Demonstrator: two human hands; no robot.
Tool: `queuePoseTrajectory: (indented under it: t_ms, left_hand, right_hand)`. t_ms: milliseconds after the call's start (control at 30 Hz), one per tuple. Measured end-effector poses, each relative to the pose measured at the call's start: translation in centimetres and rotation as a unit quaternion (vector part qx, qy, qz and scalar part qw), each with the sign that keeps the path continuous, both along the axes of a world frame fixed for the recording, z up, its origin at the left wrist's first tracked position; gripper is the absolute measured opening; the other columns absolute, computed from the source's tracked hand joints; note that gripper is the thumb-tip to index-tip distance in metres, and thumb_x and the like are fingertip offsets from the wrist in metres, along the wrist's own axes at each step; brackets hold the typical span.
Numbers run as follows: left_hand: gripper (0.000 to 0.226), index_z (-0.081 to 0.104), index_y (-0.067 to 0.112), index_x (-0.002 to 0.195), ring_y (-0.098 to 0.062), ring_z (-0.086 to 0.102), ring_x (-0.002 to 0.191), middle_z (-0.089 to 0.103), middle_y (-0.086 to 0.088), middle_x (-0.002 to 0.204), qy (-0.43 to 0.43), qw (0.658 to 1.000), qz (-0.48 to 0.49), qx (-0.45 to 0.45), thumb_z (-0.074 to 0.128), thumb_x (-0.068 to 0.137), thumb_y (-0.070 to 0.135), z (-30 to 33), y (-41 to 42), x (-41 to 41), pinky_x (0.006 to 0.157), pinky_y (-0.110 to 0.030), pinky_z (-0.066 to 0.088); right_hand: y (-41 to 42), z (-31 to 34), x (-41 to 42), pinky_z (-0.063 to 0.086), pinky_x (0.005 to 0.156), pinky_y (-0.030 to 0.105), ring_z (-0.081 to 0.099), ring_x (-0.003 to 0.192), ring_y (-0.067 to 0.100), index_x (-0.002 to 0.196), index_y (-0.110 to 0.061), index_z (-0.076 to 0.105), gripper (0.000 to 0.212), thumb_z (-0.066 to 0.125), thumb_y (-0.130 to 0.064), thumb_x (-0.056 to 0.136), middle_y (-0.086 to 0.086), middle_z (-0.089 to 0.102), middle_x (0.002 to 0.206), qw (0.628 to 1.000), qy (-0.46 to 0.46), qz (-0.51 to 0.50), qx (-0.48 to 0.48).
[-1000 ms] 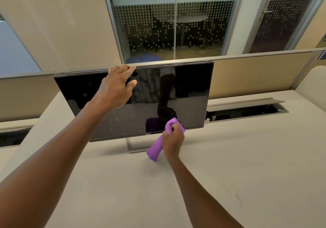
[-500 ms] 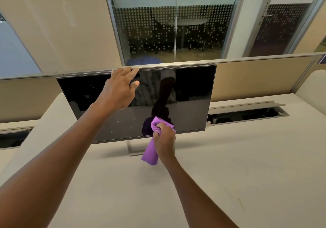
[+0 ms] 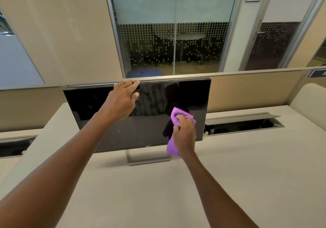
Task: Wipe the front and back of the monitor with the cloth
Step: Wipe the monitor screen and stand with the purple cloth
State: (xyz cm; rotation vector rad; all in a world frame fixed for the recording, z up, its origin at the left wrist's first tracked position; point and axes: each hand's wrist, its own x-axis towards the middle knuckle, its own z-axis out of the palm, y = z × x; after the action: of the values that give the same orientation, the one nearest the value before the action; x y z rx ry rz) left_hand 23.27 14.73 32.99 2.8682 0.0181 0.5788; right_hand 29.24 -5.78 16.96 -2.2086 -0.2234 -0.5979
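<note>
A black monitor [image 3: 98, 108] with a dark, switched-off screen stands on a silver stand [image 3: 146, 158] on the desk, facing me. My left hand [image 3: 121, 100] grips its top edge, fingers hooked over the rim and thumb on the glass. My right hand [image 3: 185, 134] is closed on a bunched purple cloth [image 3: 176, 115] and presses it against the lower right part of the screen. A loose end of the cloth hangs below my palm. The monitor's back is hidden.
The pale desk [image 3: 247, 175] spreads in front of me. An open cable tray slot [image 3: 243, 124] lies behind the monitor on the right, another at far left [image 3: 14, 146]. A beige partition [image 3: 247, 86] backs the desk, with glass walls beyond.
My right hand with the cloth slid left along the lower screen, then came back right and higher up the glass. My left hand stayed on the top edge.
</note>
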Motion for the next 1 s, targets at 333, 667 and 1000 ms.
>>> queuePoseTrajectory:
  t_ms: [333,667,1000]
  left_hand:
    - [0.047,0.037,0.019,0.147,-0.024,0.028,0.141,0.038,-0.002,0.151,0.016,0.999,0.046,0.003,0.039,0.101,0.019,0.8,-0.9,0.1,0.113,-0.041,0.024]
    - [0.047,0.037,0.019,0.147,-0.023,0.028,0.141,0.037,0.000,0.152,0.014,0.999,0.046,-0.006,0.040,0.100,0.015,1.0,-1.5,-0.2,0.116,-0.043,0.019]
    - [0.050,0.033,0.029,0.149,-0.022,0.025,0.144,0.032,0.001,0.155,0.046,0.997,0.056,0.002,0.042,0.100,0.022,1.0,-0.2,0.2,0.117,-0.043,0.020]
  right_hand:
    - [5.2,8.1,-0.1,0.054,0.054,0.031,0.050,0.098,0.026,0.119,-0.024,0.059,0.041,0.065,-0.011,0.081,0.009,0.048,0.109,0.977,-0.168,0.100,-0.081]
    - [-1.6,-5.0,-0.4,0.057,0.073,0.036,0.051,0.105,0.026,0.120,-0.021,0.054,0.051,0.067,0.002,0.077,0.007,0.050,0.121,0.940,-0.048,0.226,-0.250]
    - [-8.0,0.9,4.6,0.054,0.070,0.031,0.047,0.093,0.025,0.121,-0.012,0.057,0.051,0.060,0.011,0.076,0.012,0.048,0.109,0.985,-0.086,0.048,-0.142]
